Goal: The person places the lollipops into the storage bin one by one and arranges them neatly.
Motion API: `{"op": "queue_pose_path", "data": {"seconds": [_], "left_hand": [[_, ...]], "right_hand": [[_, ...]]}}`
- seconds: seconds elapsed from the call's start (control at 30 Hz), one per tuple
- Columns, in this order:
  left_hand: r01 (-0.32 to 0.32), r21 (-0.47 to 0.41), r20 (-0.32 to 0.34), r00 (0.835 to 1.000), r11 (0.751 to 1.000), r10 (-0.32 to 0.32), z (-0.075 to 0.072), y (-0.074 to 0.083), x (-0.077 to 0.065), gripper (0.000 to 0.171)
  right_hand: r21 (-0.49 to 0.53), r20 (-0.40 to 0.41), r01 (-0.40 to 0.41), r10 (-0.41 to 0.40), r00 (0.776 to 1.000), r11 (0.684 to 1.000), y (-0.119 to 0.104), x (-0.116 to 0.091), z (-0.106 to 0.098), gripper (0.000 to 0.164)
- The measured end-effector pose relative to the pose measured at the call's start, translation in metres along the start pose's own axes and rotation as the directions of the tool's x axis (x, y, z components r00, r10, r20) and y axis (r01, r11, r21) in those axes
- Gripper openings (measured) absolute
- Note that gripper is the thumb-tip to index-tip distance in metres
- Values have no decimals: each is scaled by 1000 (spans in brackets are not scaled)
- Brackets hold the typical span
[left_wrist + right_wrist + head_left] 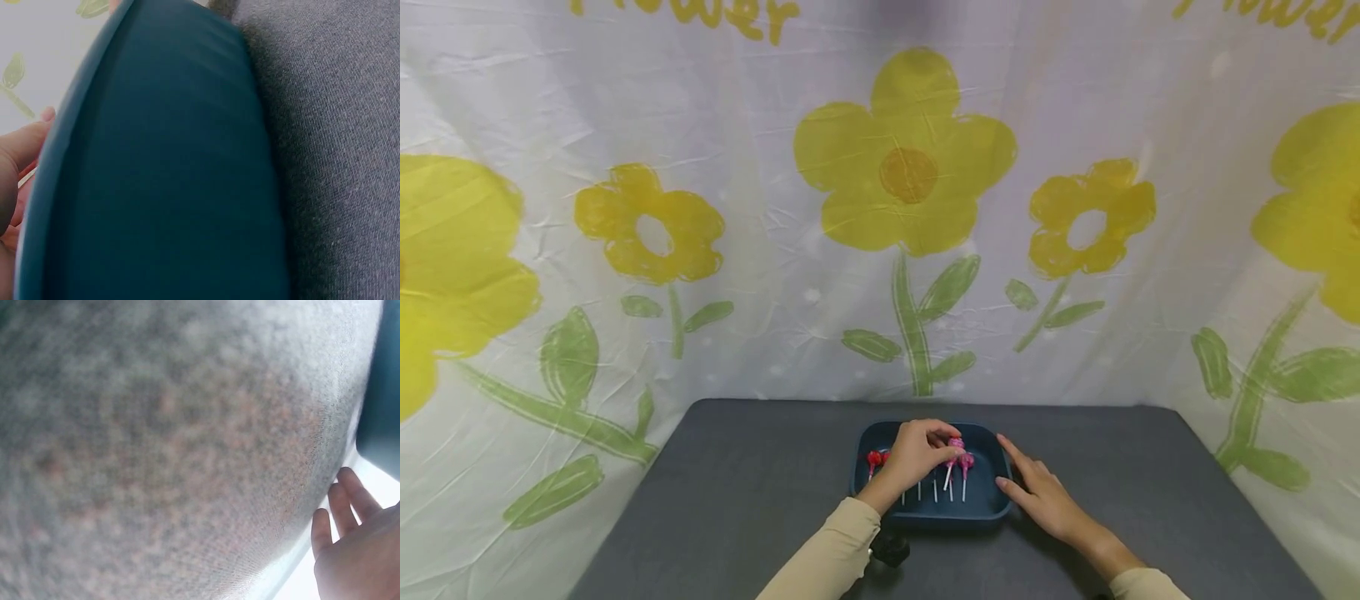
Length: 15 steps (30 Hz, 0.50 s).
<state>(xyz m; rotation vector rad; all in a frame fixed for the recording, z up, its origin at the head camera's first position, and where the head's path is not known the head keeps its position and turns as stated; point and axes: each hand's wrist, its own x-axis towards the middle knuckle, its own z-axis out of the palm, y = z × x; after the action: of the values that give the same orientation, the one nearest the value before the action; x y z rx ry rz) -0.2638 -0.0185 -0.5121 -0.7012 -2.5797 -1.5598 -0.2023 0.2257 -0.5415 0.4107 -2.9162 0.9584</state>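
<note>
A dark blue tray (946, 523) holds several lollipops lying in a row with their white sticks toward me. Over the tray, my left hand (913, 454) pinches the pink head of a lollipop (956, 444) between thumb and fingers; its stick slants downward. Just right of it is another pink lollipop (967, 461), and a red lollipop (874, 458) shows at the left end. The hand hides the middle ones. My right hand (1045, 497) rests with fairly straight fingers against the tray's right side. The left wrist view mostly shows the tray's outer wall (169, 162).
A grey cloth-covered table (737, 492) extends around the tray. A small black object (891, 550) shows near my left sleeve, in front of the tray. Behind the table hangs a white curtain (760, 333) printed with yellow flowers.
</note>
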Motion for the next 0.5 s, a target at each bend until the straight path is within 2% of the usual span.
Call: {"op": "queue_pose_path", "data": {"seconds": [0.5], "left_hand": [[-10,9,26,1000,1000,9,11,-2,3,26]], "right_hand": [[-2,13,-14,14,1000,1000,0,-1,-1,67]]}}
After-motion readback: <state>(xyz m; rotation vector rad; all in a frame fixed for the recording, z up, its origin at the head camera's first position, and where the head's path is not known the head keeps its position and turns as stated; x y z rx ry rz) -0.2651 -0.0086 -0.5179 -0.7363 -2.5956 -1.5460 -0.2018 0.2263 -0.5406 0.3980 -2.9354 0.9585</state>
